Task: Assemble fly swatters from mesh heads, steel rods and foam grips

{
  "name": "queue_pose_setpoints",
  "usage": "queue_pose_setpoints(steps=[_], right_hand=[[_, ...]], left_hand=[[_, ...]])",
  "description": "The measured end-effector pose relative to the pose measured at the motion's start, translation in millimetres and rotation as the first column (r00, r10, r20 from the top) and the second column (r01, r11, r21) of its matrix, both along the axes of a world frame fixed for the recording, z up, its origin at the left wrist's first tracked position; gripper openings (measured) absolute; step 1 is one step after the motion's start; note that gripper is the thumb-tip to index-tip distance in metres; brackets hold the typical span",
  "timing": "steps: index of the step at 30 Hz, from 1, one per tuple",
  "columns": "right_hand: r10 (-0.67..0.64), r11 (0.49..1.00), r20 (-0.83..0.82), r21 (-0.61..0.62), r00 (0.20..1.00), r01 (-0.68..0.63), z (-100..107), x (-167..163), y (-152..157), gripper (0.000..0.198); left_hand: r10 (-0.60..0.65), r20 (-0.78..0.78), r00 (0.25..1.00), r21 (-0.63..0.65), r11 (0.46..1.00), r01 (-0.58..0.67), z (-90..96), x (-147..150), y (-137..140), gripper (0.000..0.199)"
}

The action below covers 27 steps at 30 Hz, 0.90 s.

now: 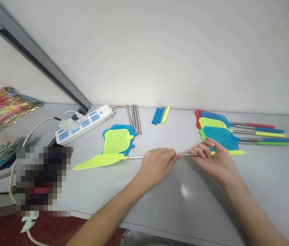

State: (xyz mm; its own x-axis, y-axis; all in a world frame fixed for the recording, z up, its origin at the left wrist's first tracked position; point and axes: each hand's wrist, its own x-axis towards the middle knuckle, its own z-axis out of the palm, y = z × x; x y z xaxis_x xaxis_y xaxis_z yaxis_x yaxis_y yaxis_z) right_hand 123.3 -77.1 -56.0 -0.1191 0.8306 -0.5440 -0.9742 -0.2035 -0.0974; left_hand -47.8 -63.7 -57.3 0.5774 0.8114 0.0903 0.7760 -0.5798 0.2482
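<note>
A yellow-green fly swatter [99,161] with a thin metal rod lies crosswise in front of me, its paddle seen nearly edge-on at the left. My left hand [158,162] is closed around the rod near its middle. Farther right, my right hand [213,157] grips the rod beside the yellow handle sleeve, fingers curled and palm partly turned up. Just behind the paddle lie loose swatter heads, a yellow one [116,140] on top of blue ones [131,146]. Assembled fly swatters [221,137] in red, blue, yellow and green overlap to the right, partly behind my right hand.
Several metal rods [135,119] lie behind the loose heads. Blue sleeves [158,115] and a yellow sleeve [166,114] rest near the wall. A white power strip [85,124] with plugs and a cable is at left, near a metal post [39,54] and packaged goods [6,107].
</note>
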Motion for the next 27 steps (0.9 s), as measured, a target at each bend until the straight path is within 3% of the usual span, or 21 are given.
queue_pose_setpoints(steps=[6, 27], right_hand=[[-0.01, 0.998, -0.052, -0.063, 0.999, 0.006, 0, 3, 1, 0.022], [-0.039, 0.999, -0.024, 0.01, 0.999, 0.039, -17, -3, 3, 0.024]], left_hand=[[-0.003, -0.002, 1.0, -0.007, 1.0, 0.003, 0.4, -1, 0, 0.04], [-0.009, 0.037, 0.999, -0.01, 1.0, 0.01, -10.9, -2, 0, 0.038]])
